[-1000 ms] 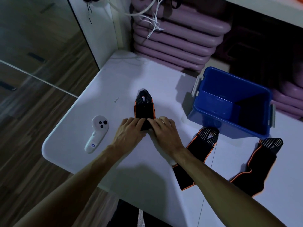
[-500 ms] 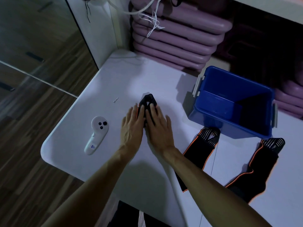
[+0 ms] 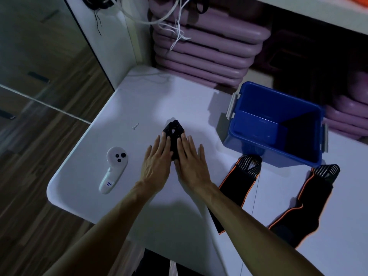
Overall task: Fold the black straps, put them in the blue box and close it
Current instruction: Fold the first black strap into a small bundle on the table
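Observation:
A folded black strap point(image 3: 173, 134) with orange edging lies mid-table. My left hand point(image 3: 157, 162) and my right hand point(image 3: 191, 162) rest flat on it side by side, fingers straight, pressing it down; only its far looped end shows. The open blue box point(image 3: 258, 144) stands to the right, nothing visible inside. Two more black straps lie unfolded in front of the box, one point(image 3: 239, 188) partly under my right forearm and the other point(image 3: 310, 202) further right.
A white handheld controller point(image 3: 113, 170) lies left of my hands, a small white screw point(image 3: 135, 126) beyond it. Stacked purple lids point(image 3: 209, 46) and dangling white cords point(image 3: 175, 26) fill the back. The table's rounded edge drops to wooden floor on the left.
The strap was longer a second ago; it now lies folded shorter. Both hands slid forward from pinching its near end to lying flat on top.

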Action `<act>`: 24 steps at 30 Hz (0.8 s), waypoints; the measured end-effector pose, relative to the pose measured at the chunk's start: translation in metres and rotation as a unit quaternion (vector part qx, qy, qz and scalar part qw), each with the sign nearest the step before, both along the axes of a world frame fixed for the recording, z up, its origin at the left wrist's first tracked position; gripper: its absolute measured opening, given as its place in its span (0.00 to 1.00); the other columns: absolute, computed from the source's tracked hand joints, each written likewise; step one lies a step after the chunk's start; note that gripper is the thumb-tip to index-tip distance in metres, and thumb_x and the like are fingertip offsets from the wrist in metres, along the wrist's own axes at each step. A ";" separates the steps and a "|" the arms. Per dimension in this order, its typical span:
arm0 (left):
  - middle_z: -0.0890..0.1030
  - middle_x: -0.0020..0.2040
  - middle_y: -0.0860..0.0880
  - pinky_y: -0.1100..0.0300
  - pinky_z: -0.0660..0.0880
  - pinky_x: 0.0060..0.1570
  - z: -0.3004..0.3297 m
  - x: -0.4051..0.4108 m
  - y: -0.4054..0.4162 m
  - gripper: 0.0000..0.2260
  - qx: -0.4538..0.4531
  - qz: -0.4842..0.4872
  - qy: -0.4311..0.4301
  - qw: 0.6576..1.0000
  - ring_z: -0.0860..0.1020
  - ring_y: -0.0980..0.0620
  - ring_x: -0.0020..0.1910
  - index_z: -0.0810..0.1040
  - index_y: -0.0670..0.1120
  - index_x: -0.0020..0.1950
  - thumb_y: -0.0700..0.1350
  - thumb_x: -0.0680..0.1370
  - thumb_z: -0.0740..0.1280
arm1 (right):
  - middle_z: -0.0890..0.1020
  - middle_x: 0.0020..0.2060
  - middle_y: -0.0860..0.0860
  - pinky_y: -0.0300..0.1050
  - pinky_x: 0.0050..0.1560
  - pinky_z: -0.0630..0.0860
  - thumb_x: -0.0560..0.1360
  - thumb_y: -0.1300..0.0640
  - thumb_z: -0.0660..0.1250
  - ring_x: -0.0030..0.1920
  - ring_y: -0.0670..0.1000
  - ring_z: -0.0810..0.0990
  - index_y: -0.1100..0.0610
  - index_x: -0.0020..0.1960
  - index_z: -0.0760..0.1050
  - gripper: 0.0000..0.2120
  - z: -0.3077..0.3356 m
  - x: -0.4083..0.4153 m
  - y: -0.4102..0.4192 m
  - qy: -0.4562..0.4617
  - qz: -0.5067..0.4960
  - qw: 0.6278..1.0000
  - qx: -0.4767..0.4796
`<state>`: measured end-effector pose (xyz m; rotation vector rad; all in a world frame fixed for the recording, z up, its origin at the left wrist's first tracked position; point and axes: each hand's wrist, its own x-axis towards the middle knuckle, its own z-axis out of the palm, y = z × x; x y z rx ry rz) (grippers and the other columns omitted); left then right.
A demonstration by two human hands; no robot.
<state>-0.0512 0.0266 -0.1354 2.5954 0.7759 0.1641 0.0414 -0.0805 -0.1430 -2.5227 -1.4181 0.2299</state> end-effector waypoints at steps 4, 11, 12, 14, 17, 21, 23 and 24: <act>0.49 0.79 0.44 0.52 0.57 0.74 -0.004 -0.011 0.000 0.28 -0.007 -0.072 -0.037 0.997 0.49 0.46 0.78 0.51 0.43 0.78 0.44 0.81 0.59 | 0.52 0.80 0.57 0.61 0.76 0.51 0.82 0.53 0.59 0.79 0.56 0.48 0.60 0.80 0.49 0.31 0.003 -0.005 -0.011 -0.022 0.000 1.000 0.018; 0.53 0.79 0.45 0.54 0.64 0.68 -0.022 0.024 -0.001 0.31 -0.032 -0.131 -0.081 0.987 0.50 0.46 0.77 0.54 0.44 0.77 0.30 0.77 0.60 | 0.64 0.76 0.57 0.59 0.68 0.70 0.71 0.59 0.75 0.76 0.59 0.63 0.60 0.77 0.59 0.39 0.002 0.011 -0.024 -0.053 -0.079 0.995 -0.027; 0.56 0.78 0.44 0.54 0.64 0.67 -0.021 0.037 -0.003 0.29 -0.023 -0.136 -0.088 0.987 0.52 0.46 0.76 0.57 0.43 0.76 0.31 0.77 0.61 | 0.64 0.76 0.58 0.59 0.67 0.71 0.72 0.59 0.74 0.75 0.60 0.64 0.60 0.76 0.61 0.38 0.004 0.019 -0.028 -0.060 -0.094 0.993 -0.025; 0.62 0.75 0.40 0.53 0.64 0.64 -0.016 0.061 -0.007 0.26 0.000 -0.158 -0.086 0.984 0.58 0.43 0.74 0.63 0.39 0.74 0.31 0.76 0.64 | 0.64 0.76 0.59 0.58 0.66 0.71 0.73 0.60 0.73 0.75 0.61 0.64 0.61 0.76 0.61 0.36 0.006 0.036 -0.033 -0.078 -0.110 0.990 -0.030; 0.68 0.71 0.36 0.50 0.67 0.62 -0.014 0.085 -0.010 0.21 0.051 -0.189 -0.077 0.978 0.65 0.36 0.71 0.68 0.36 0.70 0.35 0.77 0.61 | 0.64 0.76 0.59 0.59 0.65 0.71 0.73 0.59 0.72 0.74 0.62 0.66 0.62 0.77 0.60 0.37 0.010 0.052 -0.037 -0.077 -0.127 0.988 -0.048; 0.59 0.75 0.36 0.49 0.57 0.73 -0.010 0.079 -0.013 0.25 0.064 -0.198 -0.096 0.973 0.54 0.38 0.76 0.60 0.37 0.74 0.35 0.76 0.57 | 0.64 0.76 0.59 0.57 0.60 0.76 0.72 0.61 0.73 0.73 0.62 0.66 0.61 0.76 0.61 0.37 0.014 0.044 -0.038 -0.054 -0.137 0.988 -0.046; 0.54 0.77 0.37 0.50 0.53 0.74 -0.003 0.073 -0.014 0.29 0.059 -0.197 -0.096 0.974 0.49 0.40 0.77 0.57 0.38 0.76 0.33 0.75 0.60 | 0.63 0.76 0.59 0.55 0.61 0.76 0.73 0.60 0.72 0.74 0.62 0.65 0.62 0.76 0.60 0.36 0.016 0.038 -0.041 -0.041 -0.125 0.991 -0.027; 0.53 0.77 0.38 0.48 0.54 0.74 0.001 0.072 -0.014 0.29 0.051 -0.197 -0.099 0.974 0.48 0.40 0.77 0.57 0.39 0.76 0.33 0.75 0.61 | 0.61 0.77 0.59 0.55 0.63 0.75 0.76 0.59 0.70 0.76 0.61 0.63 0.62 0.77 0.59 0.34 0.016 0.037 -0.044 -0.035 -0.116 0.992 -0.021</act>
